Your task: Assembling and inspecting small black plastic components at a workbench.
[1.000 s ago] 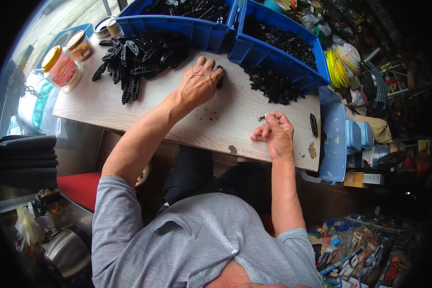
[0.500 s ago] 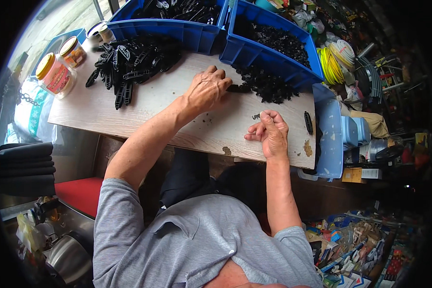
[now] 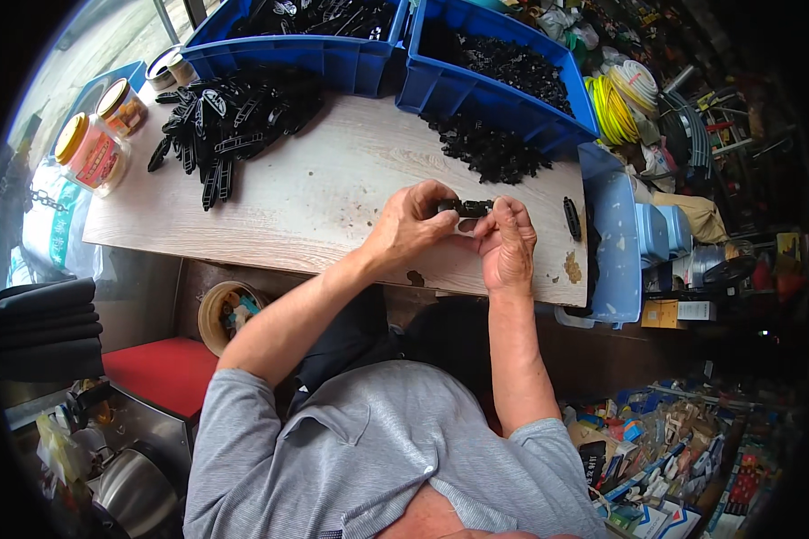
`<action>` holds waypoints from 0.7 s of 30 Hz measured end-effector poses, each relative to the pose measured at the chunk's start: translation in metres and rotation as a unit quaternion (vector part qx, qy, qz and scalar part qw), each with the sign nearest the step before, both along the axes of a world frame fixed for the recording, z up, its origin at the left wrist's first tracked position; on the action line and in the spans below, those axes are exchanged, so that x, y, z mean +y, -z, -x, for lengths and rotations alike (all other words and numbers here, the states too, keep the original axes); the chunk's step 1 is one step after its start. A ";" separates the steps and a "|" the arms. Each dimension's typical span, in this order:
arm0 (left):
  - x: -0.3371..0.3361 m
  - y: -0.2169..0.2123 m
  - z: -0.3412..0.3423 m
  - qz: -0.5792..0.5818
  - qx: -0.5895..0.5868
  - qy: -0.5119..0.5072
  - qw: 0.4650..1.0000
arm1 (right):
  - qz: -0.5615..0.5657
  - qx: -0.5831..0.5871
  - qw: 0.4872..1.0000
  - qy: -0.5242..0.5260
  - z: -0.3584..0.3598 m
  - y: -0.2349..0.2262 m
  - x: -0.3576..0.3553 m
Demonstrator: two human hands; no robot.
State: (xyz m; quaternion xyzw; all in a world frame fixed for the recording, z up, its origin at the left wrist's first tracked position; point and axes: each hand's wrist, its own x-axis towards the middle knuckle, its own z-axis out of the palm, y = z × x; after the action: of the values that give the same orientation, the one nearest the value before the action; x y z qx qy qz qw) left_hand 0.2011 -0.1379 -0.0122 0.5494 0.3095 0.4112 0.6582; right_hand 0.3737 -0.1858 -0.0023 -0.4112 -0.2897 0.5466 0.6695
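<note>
My left hand (image 3: 411, 221) grips one end of a black elongated plastic part (image 3: 467, 208) above the table's front half. At its other end my right hand (image 3: 507, 235) has thumb and fingers pinched together, touching the part; any smaller piece in that pinch is hidden. Beyond the hands lies a heap of small black plastic pieces (image 3: 490, 154). A pile of long black plastic parts (image 3: 229, 126) covers the table's far left. One more black part (image 3: 572, 217) rests by itself near the right edge.
Two blue bins, the left bin (image 3: 288, 61) with long parts and the right bin (image 3: 494, 94) with small pieces, stand at the back. Lidded jars (image 3: 94, 154) sit at the table's left end. A light blue tub (image 3: 616, 260) adjoins the right edge. Below the table stands a bucket (image 3: 214, 316).
My left hand has come back toward me and right, bringing a black part to my right hand. Both hands now meet at the part. The view has shifted slightly.
</note>
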 end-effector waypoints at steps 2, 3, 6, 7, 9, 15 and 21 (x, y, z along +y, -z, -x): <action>-0.009 -0.004 -0.009 0.056 -0.041 0.013 0.998 | -0.033 -0.005 0.999 0.016 -0.006 0.008 0.002; -0.011 -0.002 -0.012 0.068 -0.073 0.025 0.995 | -0.031 -0.005 0.999 0.015 -0.005 0.007 0.001; -0.015 0.000 -0.021 0.096 -0.128 0.026 0.987 | -0.011 0.014 0.999 0.030 -0.002 0.004 0.000; -0.015 -0.001 -0.023 0.100 -0.134 0.025 0.986 | -0.013 0.002 1.000 0.026 -0.005 0.006 0.000; -0.015 -0.002 -0.024 0.105 -0.140 0.024 0.984 | -0.015 -0.009 1.000 0.023 -0.006 0.006 -0.001; -0.012 0.000 -0.025 0.110 -0.127 0.016 0.986 | -0.030 -0.010 1.000 -0.002 -0.004 0.004 -0.001; -0.013 -0.024 -0.027 0.169 -0.099 -0.001 0.981 | -0.027 -0.027 0.999 0.006 -0.011 0.012 -0.002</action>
State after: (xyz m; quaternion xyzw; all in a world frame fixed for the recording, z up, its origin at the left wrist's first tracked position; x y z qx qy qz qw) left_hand 0.2284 -0.1507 0.0116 0.3866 0.3080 0.4061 0.7686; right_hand 0.3848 -0.1873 -0.0144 -0.4096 -0.3198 0.5230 0.6756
